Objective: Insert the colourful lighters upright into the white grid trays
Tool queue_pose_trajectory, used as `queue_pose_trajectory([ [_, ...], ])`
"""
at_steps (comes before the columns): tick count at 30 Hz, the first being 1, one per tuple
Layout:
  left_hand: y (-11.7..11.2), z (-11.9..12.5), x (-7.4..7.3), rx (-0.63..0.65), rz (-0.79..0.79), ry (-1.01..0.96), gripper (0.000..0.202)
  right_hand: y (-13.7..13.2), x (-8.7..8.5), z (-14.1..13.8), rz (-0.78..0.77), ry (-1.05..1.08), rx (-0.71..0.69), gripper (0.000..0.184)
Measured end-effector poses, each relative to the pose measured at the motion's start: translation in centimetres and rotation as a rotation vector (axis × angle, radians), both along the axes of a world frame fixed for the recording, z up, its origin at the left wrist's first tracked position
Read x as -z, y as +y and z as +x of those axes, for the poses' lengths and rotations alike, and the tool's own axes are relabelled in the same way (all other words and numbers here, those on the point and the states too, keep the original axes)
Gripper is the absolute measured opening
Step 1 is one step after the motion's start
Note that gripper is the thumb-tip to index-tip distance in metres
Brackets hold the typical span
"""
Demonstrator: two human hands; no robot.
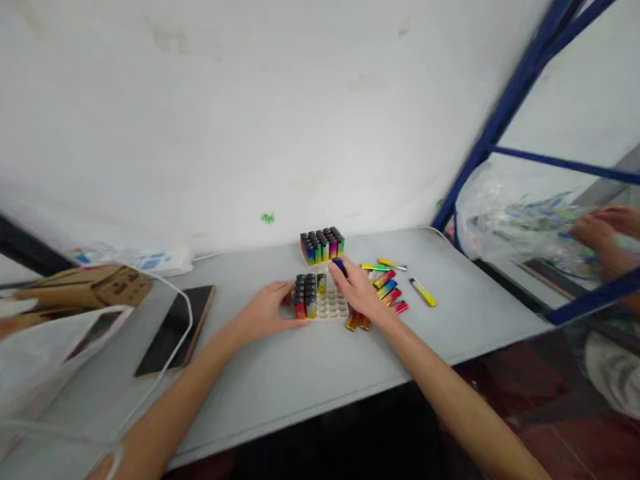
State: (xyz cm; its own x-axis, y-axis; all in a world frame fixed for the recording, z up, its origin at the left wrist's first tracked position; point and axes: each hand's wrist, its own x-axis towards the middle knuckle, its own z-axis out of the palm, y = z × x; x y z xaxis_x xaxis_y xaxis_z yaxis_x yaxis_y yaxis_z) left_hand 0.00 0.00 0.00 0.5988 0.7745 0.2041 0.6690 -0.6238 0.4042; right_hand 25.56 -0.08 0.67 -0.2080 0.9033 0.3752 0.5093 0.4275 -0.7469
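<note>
A pale tray with round holes [334, 309] lies on the table, its left columns filled with upright lighters [306, 293] with black tops. One more lighter [321, 283] stands a column over at the back. My left hand [273, 309] grips the tray's left side, thumb along the front edge and fingers behind the lighters. Over the tray's right rear part, my right hand [356, 287] pinches a lighter [340, 267], of which only a dark blue end shows. Loose colourful lighters [387, 288] lie beside and partly under that hand.
Behind stands a second block of upright lighters [323, 245] near the white wall. A single yellow lighter [423, 292] lies further right. On the left are a dark flat board [176, 330], a white cable and a cardboard box [107, 285]. Another person's hands [607, 227] show beyond the blue frame.
</note>
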Motion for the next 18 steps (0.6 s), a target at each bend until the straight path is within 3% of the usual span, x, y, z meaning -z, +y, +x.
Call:
queue_pose_trajectory([
  [2, -0.1, 0.1, -0.2, -0.006, -0.005, -0.006, 0.053, 0.1, -0.3, 0.3, 0.130, -0.081, -0.028, 0.036],
  [5, -0.2, 0.2, -0.4, -0.011, -0.009, -0.001, 0.052, 0.1, -0.6, 0.9, 0.209, -0.182, -0.060, 0.040],
  [10, -0.4, 0.4, -0.5, -0.020, -0.020, 0.016, 0.053, -0.1, -0.8, 1.5, 0.092, -0.226, -0.127, 0.048],
  [18, -0.5, 0.5, -0.6, -0.059, -0.024, 0.036, 0.057, 0.1, -0.5, 2.2, 0.077, -0.402, -0.177, 0.039],
])
